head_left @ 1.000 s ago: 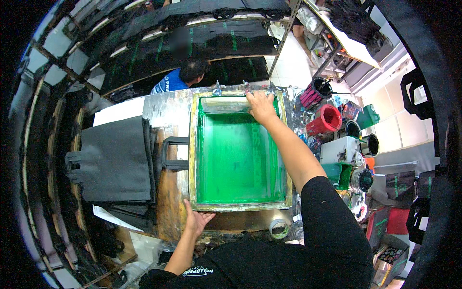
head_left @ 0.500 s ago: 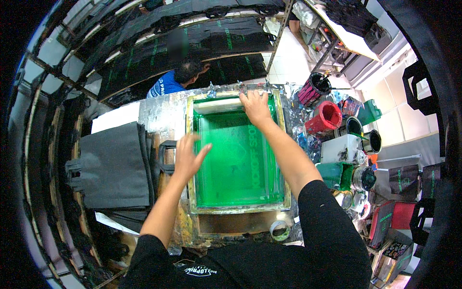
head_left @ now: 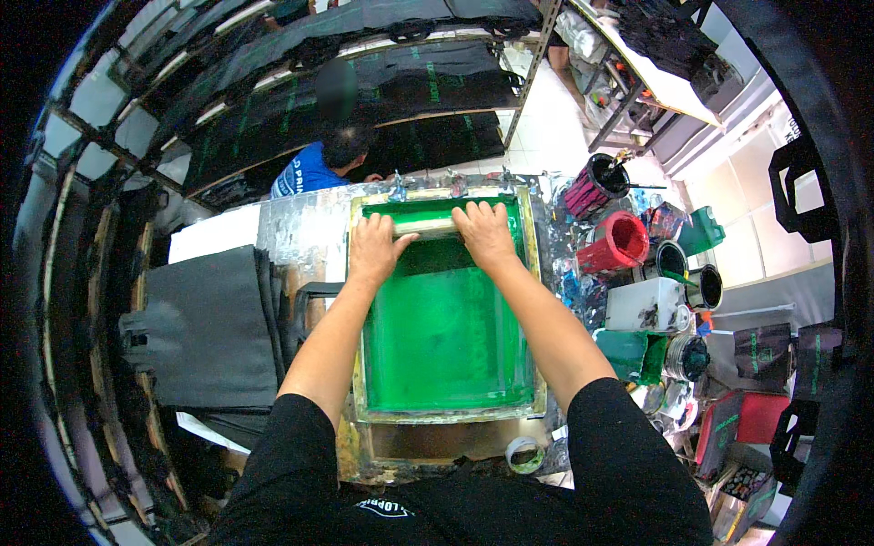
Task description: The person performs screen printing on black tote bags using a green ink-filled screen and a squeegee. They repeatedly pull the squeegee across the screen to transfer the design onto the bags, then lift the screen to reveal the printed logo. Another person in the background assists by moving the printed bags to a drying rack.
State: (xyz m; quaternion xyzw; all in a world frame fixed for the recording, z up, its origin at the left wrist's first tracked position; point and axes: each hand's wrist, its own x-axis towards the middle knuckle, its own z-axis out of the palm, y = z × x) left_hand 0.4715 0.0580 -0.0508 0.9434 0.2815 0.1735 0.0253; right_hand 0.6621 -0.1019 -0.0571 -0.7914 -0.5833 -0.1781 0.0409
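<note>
A wide squeegee (head_left: pixel 424 227) lies across the far part of the green-inked printing screen (head_left: pixel 357 364). My left hand (head_left: pixel 374 247) wraps over its left end, thumb toward the middle. Over its right end, the fingers of my right hand (head_left: pixel 485 236) are closed. Green ink coats the mesh, with a darker band just nearer than the squeegee. The squeegee's lower edge against the mesh is partly hidden by my hands. Left of the frame, a black strap loop (head_left: pixel 305 305) sticks out beside my left forearm.
A stack of black fabric bags (head_left: pixel 209 332) lies to the left. On the right stand a red bucket (head_left: pixel 615 244), a pink-streaked black bucket (head_left: pixel 596 185) and several ink containers. A tape roll (head_left: pixel 525 455) is near the front edge. A person in blue (head_left: pixel 311 170) crouches beyond the table by racks of bags.
My left hand has moved up and taken hold of the squeegee's left end. The squeegee has shifted slightly nearer, with my right hand still on it. The person in blue has leaned lower.
</note>
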